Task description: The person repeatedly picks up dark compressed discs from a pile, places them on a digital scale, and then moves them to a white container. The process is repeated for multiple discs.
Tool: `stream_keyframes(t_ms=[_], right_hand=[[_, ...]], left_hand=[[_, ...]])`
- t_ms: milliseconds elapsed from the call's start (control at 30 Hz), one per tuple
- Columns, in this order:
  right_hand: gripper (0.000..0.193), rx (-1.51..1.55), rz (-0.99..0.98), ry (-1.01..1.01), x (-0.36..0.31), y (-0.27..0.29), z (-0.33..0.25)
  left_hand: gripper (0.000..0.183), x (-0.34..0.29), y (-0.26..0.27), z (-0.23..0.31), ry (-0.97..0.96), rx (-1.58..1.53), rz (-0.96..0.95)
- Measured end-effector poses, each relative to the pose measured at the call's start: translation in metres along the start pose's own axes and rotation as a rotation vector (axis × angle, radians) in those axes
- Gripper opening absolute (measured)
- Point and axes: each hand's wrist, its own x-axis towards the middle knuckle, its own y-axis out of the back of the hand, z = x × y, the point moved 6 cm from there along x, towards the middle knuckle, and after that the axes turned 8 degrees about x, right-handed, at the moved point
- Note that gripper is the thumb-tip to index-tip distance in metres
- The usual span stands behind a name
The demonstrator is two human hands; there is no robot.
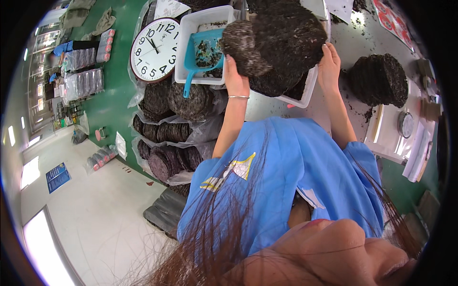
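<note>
Between my two hands is a large, dark, rough-edged round of what looks like dried seaweed point(291, 38), held over a white bin point(309, 91) with more dark pieces in it. My left hand point(235, 78) is closed at its left edge, thumb on top, beside a lighter brown folded flap point(244, 50). At the right edge my right hand point(329, 66) pinches the same round between thumb and fingers. Left of it, a white tub point(180, 71) holds a blue dustpan point(192, 52) with dark crumbs in it.
A round wall clock point(155, 50) leans left of the tub. Below it, plastic bags hold several stacked dark rounds point(164, 126). On the metal table to the right stand another dark stack point(379, 81) and a round grey object point(405, 124). Dark crumbs lie scattered there.
</note>
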Motion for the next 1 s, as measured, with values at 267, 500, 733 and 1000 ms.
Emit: stream_keyframes(t_ms=[267, 500, 733, 1000], right_hand=[[0.020, -0.408, -0.109, 0.032, 0.029, -0.004, 0.049], [0.057, -1.463, -0.380, 0.967, 0.106, -0.094, 0.038], [0.071, -1.552, -0.334, 0.939, 0.136, -0.046, 0.023], [0.071, -1.525, 0.324, 1.024, 0.061, 0.116, -0.170]], left_hand=[[0.045, 0.004, -0.048, -0.007, 0.071, 0.028, -0.138], [0.042, 0.052, -0.032, 0.001, 0.112, -0.235, -0.063], [0.036, 0.106, -0.090, 0.000, 0.151, -0.298, -0.093], [0.087, 0.154, -0.073, -0.061, 0.074, 0.352, 0.060]])
